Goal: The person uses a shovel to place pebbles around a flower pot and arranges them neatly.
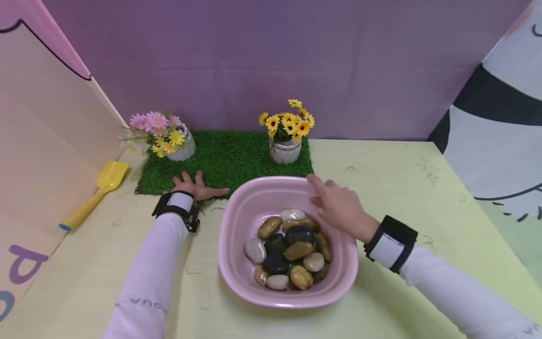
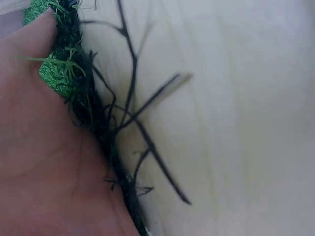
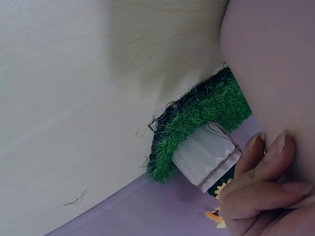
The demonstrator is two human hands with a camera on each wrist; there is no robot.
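Currently resting flat, fingers spread, on the front edge of the green artificial-grass mat point(image 1: 224, 157): left hand point(image 1: 195, 186), holding nothing. Placed on the far right rim of the pink square plastic basin point(image 1: 250, 209): right hand point(image 1: 338, 205), fingers curled over the rim, gripping it. Located at mid-tabletop, just in front of the mat: the basin, on the pale yellow-green tabletop point(image 1: 402, 188). Contents of basin: heap of smooth polished pebbles point(image 1: 290, 249), black, tan and white, filling the floor. On the mat: white ribbed pot of yellow artificial daisies point(image 1: 285, 150), near the gripped rim, and white pot of pink and yellow flowers point(image 1: 182, 146) at left. Probable risks: one-sided lift tilting the loaded basin and spilling pebbles; rim sliding back into the daisy pot and toppling it.
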